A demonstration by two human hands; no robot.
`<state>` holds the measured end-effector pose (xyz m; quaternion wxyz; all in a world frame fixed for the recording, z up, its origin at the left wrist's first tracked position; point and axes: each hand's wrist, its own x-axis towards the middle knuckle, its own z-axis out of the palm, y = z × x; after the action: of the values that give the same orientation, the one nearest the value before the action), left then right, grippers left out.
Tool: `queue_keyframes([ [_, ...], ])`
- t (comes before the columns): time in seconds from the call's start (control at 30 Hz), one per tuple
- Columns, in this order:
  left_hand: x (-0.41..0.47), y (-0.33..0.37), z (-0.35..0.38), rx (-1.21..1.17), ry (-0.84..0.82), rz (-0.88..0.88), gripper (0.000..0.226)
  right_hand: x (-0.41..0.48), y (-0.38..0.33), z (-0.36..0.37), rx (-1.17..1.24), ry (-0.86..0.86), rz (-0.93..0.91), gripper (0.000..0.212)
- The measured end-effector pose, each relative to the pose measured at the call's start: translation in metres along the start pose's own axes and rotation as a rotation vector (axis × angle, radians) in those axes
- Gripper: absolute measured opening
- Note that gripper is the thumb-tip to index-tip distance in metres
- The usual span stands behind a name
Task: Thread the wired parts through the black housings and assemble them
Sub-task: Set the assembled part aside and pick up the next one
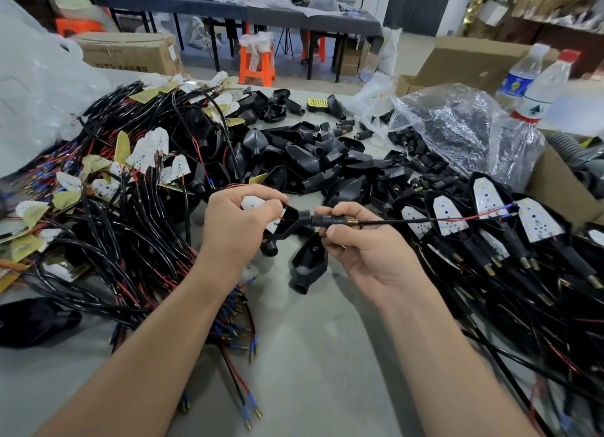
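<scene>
Gripping the housing [290, 224], left fingers [261, 208] face right fingers [330, 211] pinching its stem [343, 221]

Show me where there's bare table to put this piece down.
Bare grey table lies nearest you, bordered by the wire bundle on the left and the finished lamps on the right. Farther back, loose black housings crowd it; one lone housing sits at the patch's far edge.
</scene>
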<state>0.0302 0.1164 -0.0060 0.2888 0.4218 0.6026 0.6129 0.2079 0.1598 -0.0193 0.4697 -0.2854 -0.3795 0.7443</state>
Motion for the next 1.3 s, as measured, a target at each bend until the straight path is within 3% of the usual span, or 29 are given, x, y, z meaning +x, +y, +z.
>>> queue_keyframes([
  [0.4, -0.0073, -0.0002, 0.0065, 0.15, 0.003, 0.097, 0.026, -0.0022, -0.0044, -0.001, -0.106, -0.095, -0.107, 0.06],
  [0.63, -0.0088, 0.0008, 0.0084, 0.032, 0.139, 0.093, 0.02, -0.0054, -0.006, -0.0008, -0.038, -0.157, -0.012, 0.046],
  [0.73, -0.0096, 0.0004, 0.0096, 0.006, 0.128, 0.09, 0.018, -0.0048, -0.007, -0.0008, -0.05, -0.137, -0.007, 0.042],
  [1.07, -0.0098, 0.0043, 0.005, 0.179, -0.004, 0.103, 0.031, -0.0059, -0.0078, -0.0015, -0.163, -0.099, -0.049, 0.057],
  [1.17, -0.0079, 0.0048, 0.0036, 0.102, 0.019, 0.041, 0.034, -0.0061, -0.0056, 0.0017, -0.143, -0.113, -0.056, 0.05],
  [1.3, -0.0076, 0.0045, 0.0068, 0.048, 0.081, 0.014, 0.021, -0.0064, -0.0043, 0.0044, -0.1, -0.131, -0.057, 0.041],
])
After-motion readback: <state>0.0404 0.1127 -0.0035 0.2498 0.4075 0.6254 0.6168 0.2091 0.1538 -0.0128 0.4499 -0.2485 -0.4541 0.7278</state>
